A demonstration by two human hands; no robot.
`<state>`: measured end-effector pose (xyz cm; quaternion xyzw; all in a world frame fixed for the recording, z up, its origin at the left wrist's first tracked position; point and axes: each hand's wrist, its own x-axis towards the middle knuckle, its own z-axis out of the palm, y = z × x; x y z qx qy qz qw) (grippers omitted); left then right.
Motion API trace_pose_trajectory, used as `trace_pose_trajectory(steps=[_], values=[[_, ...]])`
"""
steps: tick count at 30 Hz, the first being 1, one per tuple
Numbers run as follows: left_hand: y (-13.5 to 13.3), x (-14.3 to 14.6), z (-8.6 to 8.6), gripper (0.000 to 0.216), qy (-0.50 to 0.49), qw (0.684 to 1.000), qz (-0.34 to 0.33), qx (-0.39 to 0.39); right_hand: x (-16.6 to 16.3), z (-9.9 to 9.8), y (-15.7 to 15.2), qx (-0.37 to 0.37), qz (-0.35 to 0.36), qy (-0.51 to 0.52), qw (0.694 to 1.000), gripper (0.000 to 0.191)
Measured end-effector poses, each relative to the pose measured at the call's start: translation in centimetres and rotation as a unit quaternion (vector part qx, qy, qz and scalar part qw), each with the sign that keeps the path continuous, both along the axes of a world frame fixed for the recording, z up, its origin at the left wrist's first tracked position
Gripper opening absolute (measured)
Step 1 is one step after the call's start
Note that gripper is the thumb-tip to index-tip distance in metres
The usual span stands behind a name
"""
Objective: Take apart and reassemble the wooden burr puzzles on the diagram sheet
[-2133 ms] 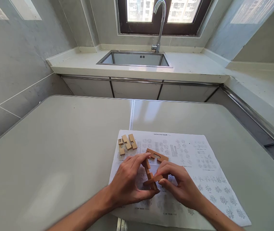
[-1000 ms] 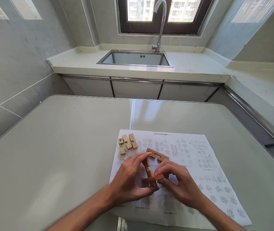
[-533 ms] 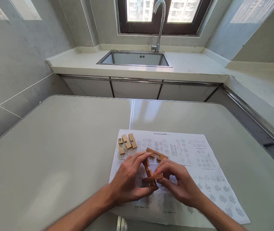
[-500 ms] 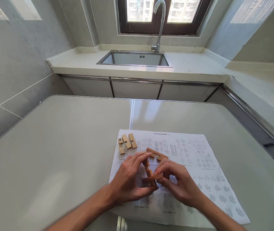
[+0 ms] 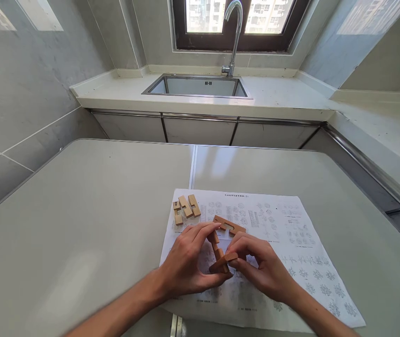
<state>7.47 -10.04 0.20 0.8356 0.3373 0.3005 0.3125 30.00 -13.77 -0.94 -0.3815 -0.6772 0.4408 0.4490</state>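
My left hand [image 5: 192,260] grips a reddish-brown notched wooden puzzle piece [image 5: 215,243] between the fingertips at its top and the thumb at its bottom. A second brown wooden puzzle piece [image 5: 223,262] lies across the lower part of the first, pinched at its right end by my right hand [image 5: 258,262]. The two pieces touch or overlap; whether they interlock I cannot tell. Just beyond my hands, a third brown notched piece [image 5: 233,228] rests on the printed paper sheet [image 5: 312,281]. My fingers hide parts of both held pieces.
Three pale wooden notched pieces [image 5: 185,206] lie at the sheet's upper left corner, one marked "3". The sheet, printed with diagrams, lies on a light folding table [image 5: 80,224] with a centre seam. Behind the table are a counter with a sink [image 5: 196,85] and a faucet [image 5: 234,40].
The crossing piece in my right hand has tilted, its left end now slightly lower. My left hand keeps its hold, and the loose pieces stay put.
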Motion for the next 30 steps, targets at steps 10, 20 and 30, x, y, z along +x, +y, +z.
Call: trace_pose_trajectory(steps=[10, 20, 30], values=[[0.17, -0.04, 0.17, 0.08, -0.007, 1.0, -0.002, -0.002, 0.09, 0.19, -0.29, 0.012, 0.002, -0.002, 1.0, 0.008], [0.07, -0.11, -0.41, 0.084, -0.002, 1.0, -0.007, 0.021, 0.15, 0.46, -0.04, 0.008, 0.012, -0.003, 1.0, 0.009], [0.02, 0.05, 0.4, 0.077, -0.006, 1.0, -0.002, 0.005, 0.27, 0.5, -0.25, 0.016, 0.014, -0.001, 1.0, 0.009]])
